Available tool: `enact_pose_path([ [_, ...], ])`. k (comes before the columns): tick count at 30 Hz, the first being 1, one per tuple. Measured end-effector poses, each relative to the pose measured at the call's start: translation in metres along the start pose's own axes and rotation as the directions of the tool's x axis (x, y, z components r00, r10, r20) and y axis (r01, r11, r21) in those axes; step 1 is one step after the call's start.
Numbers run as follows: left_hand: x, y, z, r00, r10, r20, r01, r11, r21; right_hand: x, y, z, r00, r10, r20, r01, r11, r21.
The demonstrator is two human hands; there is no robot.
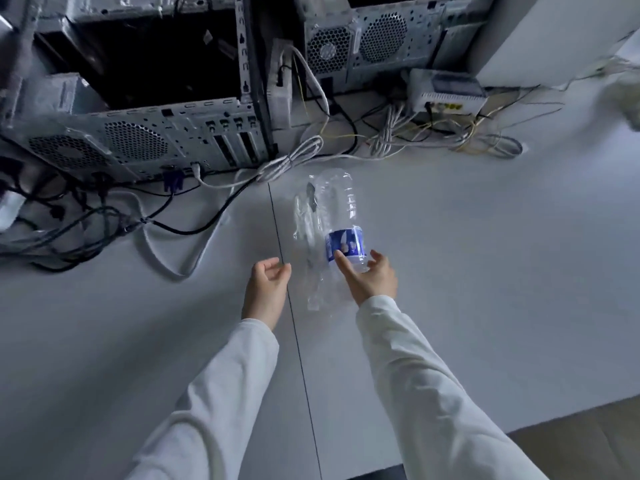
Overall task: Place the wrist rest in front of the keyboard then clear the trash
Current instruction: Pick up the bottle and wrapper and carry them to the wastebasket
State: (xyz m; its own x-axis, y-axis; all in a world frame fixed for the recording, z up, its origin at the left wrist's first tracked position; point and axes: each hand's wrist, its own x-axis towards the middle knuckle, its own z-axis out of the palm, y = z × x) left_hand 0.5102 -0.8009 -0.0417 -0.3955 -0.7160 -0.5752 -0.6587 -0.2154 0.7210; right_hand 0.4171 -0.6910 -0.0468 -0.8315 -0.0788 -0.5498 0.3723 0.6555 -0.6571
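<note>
An empty clear plastic bottle (341, 216) with a blue label lies on the white desk (467, 271), its base pointing away from me. My right hand (372, 277) grips it at the neck end, thumb and fingers on either side just below the label. A clear plastic wrapper (311, 244) lies against the bottle's left side. My left hand (266, 289) hovers to the left of the wrapper, fingers curled and apart, holding nothing. No keyboard or wrist rest is in view.
Two computer towers (145, 143) (377, 36) stand at the back with their rear panels toward me. Tangled cables (104, 216) spread over the left of the desk. A white router (446, 93) and more cables (433, 136) sit at the back right. The desk edge (554, 415) runs along the lower right.
</note>
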Motion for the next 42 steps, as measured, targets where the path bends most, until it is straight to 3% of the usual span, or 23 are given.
enact_pose_path([
  [5, 0.008, 0.012, 0.020, 0.998, -0.026, -0.064, 0.025, 0.999, -0.023, 0.014, -0.002, -0.003, 0.995, -0.004, 0.103, 0.011, 0.998, -0.065],
  [12, 0.015, 0.030, 0.043, 0.988, -0.066, -0.142, 0.068, 0.998, 0.012, 0.031, 0.003, -0.035, 0.969, 0.063, 0.238, -0.099, 0.985, 0.144],
  [23, 0.016, 0.049, 0.090, 0.981, -0.024, -0.193, 0.074, 0.965, 0.253, 0.042, 0.018, -0.072, 0.980, 0.057, 0.192, -0.110, 0.954, 0.277],
  [27, 0.019, 0.047, 0.093, 0.982, -0.013, -0.187, 0.064, 0.961, 0.269, 0.042, 0.022, -0.080, 0.984, 0.070, 0.163, -0.117, 0.946, 0.301],
  [34, 0.019, 0.041, 0.087, 0.985, -0.015, -0.172, 0.038, 0.991, 0.127, 0.039, 0.024, -0.086, 0.987, 0.080, 0.140, -0.120, 0.944, 0.309],
  [42, 0.004, 0.024, 0.072, 0.998, -0.059, 0.031, 0.063, 0.979, -0.192, 0.020, 0.024, -0.091, 0.989, 0.083, 0.127, -0.119, 0.942, 0.314],
])
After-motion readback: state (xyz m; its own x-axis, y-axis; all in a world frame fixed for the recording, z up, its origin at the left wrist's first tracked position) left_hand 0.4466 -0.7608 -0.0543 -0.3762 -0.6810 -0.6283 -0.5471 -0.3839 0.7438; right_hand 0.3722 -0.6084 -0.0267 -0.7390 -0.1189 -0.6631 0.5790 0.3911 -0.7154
